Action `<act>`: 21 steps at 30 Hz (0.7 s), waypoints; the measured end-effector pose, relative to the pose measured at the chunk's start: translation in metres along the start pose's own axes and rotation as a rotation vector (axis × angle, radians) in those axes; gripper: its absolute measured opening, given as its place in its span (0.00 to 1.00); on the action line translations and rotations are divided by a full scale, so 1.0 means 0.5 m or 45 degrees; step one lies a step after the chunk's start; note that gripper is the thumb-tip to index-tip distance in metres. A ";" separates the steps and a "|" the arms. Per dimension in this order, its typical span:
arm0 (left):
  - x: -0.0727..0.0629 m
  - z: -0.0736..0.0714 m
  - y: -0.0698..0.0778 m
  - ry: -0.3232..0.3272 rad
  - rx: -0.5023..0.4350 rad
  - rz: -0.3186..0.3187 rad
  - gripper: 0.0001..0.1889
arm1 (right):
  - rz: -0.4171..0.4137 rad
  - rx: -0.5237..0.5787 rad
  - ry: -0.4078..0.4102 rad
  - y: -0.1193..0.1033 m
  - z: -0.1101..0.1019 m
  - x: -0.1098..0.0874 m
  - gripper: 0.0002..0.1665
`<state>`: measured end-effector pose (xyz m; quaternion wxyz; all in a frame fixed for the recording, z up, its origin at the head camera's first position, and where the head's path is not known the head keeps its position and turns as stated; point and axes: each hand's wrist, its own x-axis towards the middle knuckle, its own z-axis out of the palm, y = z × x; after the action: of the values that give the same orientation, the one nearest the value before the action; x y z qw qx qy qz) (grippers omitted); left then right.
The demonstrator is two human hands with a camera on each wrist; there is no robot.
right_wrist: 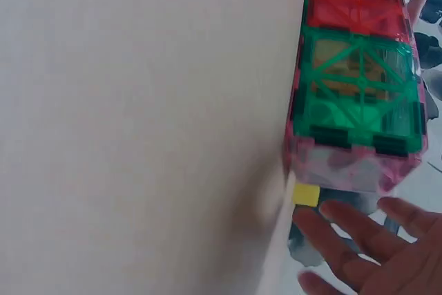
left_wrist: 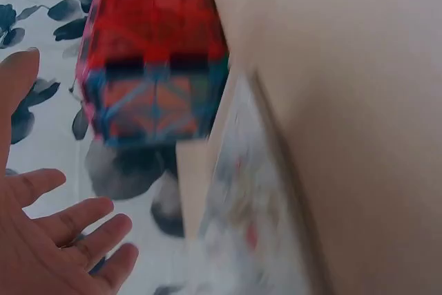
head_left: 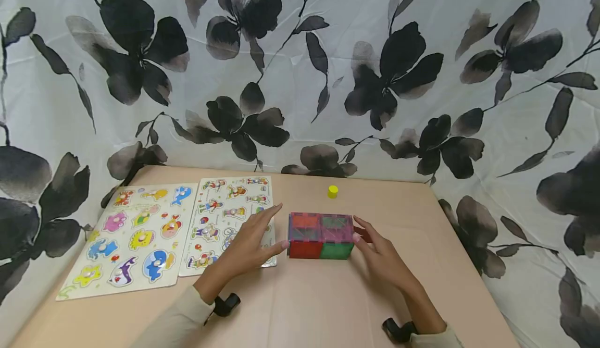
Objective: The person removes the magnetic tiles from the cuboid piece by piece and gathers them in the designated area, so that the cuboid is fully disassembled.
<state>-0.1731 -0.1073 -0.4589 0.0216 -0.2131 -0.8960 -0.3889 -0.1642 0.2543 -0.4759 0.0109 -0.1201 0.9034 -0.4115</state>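
A box built of see-through magnetic tiles [head_left: 321, 236] sits on the table, its front red on the left and green on the right, its top pinkish-purple. My left hand [head_left: 248, 244] is held beside the left end of the box, fingers spread and thumb toward it. In the left wrist view, a gap shows between that hand [left_wrist: 65, 240] and the box's bluish end. At the other end is my right hand [head_left: 382, 257], thumb and fingertips close to the corner. The right wrist view has its fingers [right_wrist: 349, 246] extended, just off the pink end tile [right_wrist: 338, 164].
Two sticker-like picture boards lie at left: a larger animal board [head_left: 159, 202] and a narrower board of small figures [head_left: 217, 244], partly behind my left hand. A small yellow cylinder [head_left: 333, 191] stands behind the box. Floral cloth [head_left: 300, 87] hangs past the table's [head_left: 328, 306] back edge.
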 end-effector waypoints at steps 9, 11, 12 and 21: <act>0.026 0.053 -0.005 -0.119 -0.413 -0.088 0.44 | 0.100 0.395 -0.169 0.020 -0.001 0.020 0.36; 0.031 0.061 -0.007 -0.125 -0.460 -0.072 0.43 | 0.099 0.472 -0.205 0.026 -0.004 0.023 0.36; 0.034 0.065 -0.008 -0.123 -0.483 -0.048 0.42 | 0.099 0.497 -0.219 0.028 -0.006 0.024 0.37; 0.047 0.082 -0.029 -0.124 -0.570 0.090 0.36 | 0.074 0.483 -0.221 0.026 -0.013 0.032 0.37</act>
<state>-0.1951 -0.0785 -0.4927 -0.0560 -0.2625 -0.7794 -0.5661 -0.1833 0.2635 -0.4798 0.1230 -0.1249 0.8085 -0.5619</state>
